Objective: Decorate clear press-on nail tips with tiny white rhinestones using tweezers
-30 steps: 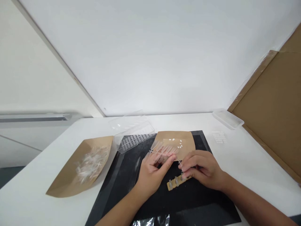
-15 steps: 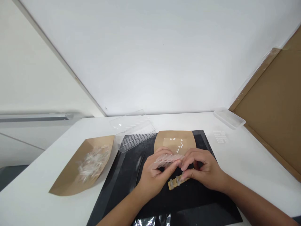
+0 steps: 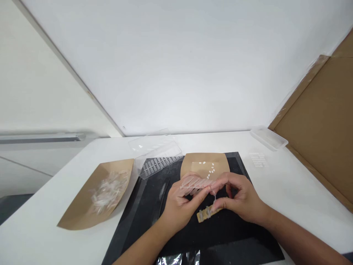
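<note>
The left hand clenched a strip of clear false nails between thumb and fingers, and the strip lay mostly on that hand's side. Its long axis ran crosswise, almost level, from the left hand toward the right hand. The right fingertips met its right end, but I could not tell whether they pinched it. Just below them sat a small tan card with clear pieces standing on it, on a black mat. Beyond the hands lay a brown paper sheet dotted with white bits. Farther left were a paper scoop of loose clear nails and a clear tray. A white tray stood at the far right.
</note>
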The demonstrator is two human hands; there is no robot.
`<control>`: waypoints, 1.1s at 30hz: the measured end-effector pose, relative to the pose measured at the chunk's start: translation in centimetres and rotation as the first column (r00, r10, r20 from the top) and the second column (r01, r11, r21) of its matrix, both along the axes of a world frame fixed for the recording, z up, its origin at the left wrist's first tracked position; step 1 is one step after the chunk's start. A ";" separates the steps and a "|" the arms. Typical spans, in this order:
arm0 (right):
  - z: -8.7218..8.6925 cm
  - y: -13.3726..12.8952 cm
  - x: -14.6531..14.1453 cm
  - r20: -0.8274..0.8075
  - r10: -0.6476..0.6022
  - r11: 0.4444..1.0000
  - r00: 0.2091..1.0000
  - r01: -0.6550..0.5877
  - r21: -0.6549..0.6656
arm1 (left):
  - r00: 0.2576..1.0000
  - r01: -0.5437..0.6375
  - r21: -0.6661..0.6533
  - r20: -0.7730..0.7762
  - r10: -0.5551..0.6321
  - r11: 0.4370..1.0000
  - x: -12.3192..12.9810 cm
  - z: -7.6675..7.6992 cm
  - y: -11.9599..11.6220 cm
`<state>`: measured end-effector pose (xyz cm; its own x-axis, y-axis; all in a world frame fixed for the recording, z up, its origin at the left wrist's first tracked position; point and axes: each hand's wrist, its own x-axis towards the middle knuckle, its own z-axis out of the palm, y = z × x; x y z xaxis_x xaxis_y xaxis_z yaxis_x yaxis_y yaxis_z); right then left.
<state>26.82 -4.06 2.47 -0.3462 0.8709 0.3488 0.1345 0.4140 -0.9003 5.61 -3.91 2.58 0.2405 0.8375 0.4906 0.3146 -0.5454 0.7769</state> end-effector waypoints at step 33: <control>-1.2 0.2 0.5 0.091 -0.099 0.992 0.991 0.092 0.087 | 0.966 0.234 0.020 0.111 -0.235 0.972 -0.5 -1.1 0.9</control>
<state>27.36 -3.85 1.23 -0.2980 0.8713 0.3900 0.2606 0.4673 -0.8448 5.07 -3.01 1.51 0.3732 0.7607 0.5312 0.0886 -0.5991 0.7957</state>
